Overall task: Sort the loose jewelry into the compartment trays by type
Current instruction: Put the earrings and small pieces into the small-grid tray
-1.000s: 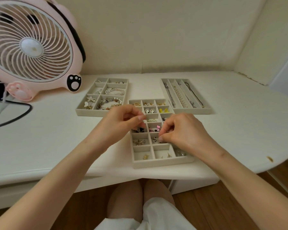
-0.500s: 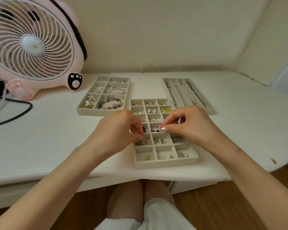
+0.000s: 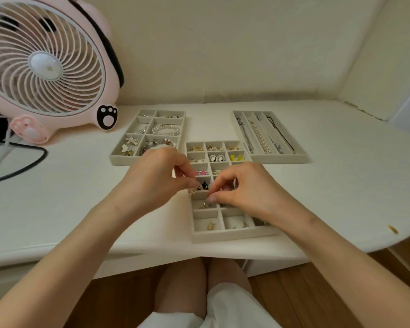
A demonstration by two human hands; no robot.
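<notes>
A beige earring tray (image 3: 234, 235) with many small compartments lies at the table's front edge, holding studs and gold pieces. My left hand (image 3: 159, 183) hovers over its left-middle part and pinches a small gold earring (image 3: 191, 192) between thumb and fingertips. My right hand (image 3: 244, 188) is just to the right, thumb and forefinger pinched together on a tiny piece over a middle compartment; the fingertips mostly hide it. The two hands' fingertips nearly meet. Black studs (image 3: 204, 185) lie between them.
A bracelet tray (image 3: 118, 159) sits back left and a necklace tray (image 3: 279, 159) back right. A pink fan (image 3: 45, 67) stands at far left with a black cable (image 3: 21, 166) on the white table (image 3: 57, 209). My knees show below the table edge.
My right hand dropped from the tray's middle rows toward the nearer compartments. My left hand stayed over the tray's left side, its fingertips now close to the right hand's.
</notes>
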